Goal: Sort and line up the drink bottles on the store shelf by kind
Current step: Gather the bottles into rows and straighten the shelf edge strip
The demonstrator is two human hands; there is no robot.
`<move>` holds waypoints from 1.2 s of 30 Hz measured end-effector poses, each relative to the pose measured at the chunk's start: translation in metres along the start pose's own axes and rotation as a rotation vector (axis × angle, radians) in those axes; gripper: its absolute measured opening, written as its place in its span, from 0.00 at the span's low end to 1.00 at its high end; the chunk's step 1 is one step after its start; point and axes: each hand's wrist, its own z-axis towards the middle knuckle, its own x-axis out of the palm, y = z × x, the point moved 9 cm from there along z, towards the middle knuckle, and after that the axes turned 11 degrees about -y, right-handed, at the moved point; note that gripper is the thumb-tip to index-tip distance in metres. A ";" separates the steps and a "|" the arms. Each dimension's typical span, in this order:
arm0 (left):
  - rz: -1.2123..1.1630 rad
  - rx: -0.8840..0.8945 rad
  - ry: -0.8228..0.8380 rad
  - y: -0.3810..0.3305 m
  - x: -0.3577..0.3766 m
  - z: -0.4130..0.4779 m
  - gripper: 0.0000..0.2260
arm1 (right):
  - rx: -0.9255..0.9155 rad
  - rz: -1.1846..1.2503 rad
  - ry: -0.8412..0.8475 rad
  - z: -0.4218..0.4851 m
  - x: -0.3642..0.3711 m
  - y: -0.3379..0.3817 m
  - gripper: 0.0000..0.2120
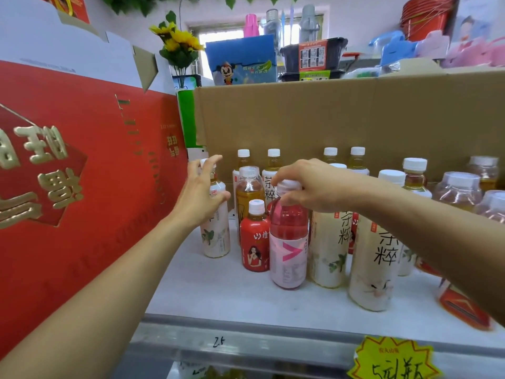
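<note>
Our right hand (303, 184) pinched the cap of the pink bottle (288, 242), which stood on the shelf (218, 291). At its nine o'clock our left hand (202, 192) spread open beside a white tea bottle (216, 239). We judged ourselves mid-sort; next, pink needed lifting clear.

Left forearm (109, 269) bare, stretched from lower left up toward centre, wrist straight. Left hand (203, 187) seen from back, fingers spread and nearly straight, thumb set apart below. Pale-labelled bottle (216, 236) framed between thumb and fingers; contact cannot be told.

Right forearm (423, 214) bare, brought in from right edge, angled up and leftward, wrist bent down. Right hand (303, 184) turned palm down, fingers curled over top of pink bottle (288, 242), cap gripped from above. Hands at like height, near each other, not touching.
</note>
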 end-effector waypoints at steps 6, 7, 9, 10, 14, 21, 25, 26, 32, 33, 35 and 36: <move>0.085 0.367 -0.256 -0.061 -0.017 0.000 0.22 | -0.004 -0.003 -0.005 -0.003 -0.001 0.000 0.18; 0.045 0.374 -0.226 -0.067 -0.013 0.002 0.21 | -0.004 -0.005 -0.004 -0.004 -0.001 0.000 0.17; -0.039 0.302 -0.145 -0.073 -0.004 0.008 0.21 | -0.006 -0.021 -0.004 -0.008 -0.003 -0.001 0.17; -0.068 0.229 -0.083 -0.072 0.004 0.012 0.22 | -0.009 -0.039 -0.004 -0.010 -0.004 -0.002 0.16; -0.059 -0.108 0.201 -0.053 0.047 0.020 0.31 | -0.006 -0.077 -0.010 -0.018 -0.007 -0.005 0.17; 0.061 -0.240 0.255 -0.039 0.069 0.029 0.29 | -0.027 -0.097 -0.029 -0.025 -0.009 -0.002 0.16; 0.025 -0.182 0.223 -0.045 0.066 0.026 0.28 | -0.050 -0.089 -0.046 -0.029 -0.009 0.002 0.16; 0.029 -0.145 0.209 -0.049 0.064 0.024 0.28 | -0.053 -0.079 -0.054 -0.030 -0.008 0.002 0.17; -0.041 0.000 0.001 -0.071 0.025 0.023 0.26 | -0.018 0.017 -0.205 -0.036 -0.002 0.002 0.15; -0.074 0.015 -0.022 -0.076 0.017 0.023 0.26 | -0.013 0.050 -0.229 -0.037 0.000 0.002 0.14; -0.170 0.035 -0.078 -0.085 -0.001 0.025 0.24 | 0.020 0.172 -0.247 -0.039 0.006 -0.001 0.15; -0.217 0.040 -0.116 -0.089 -0.011 0.025 0.23 | 0.052 0.245 -0.249 -0.039 0.010 -0.004 0.16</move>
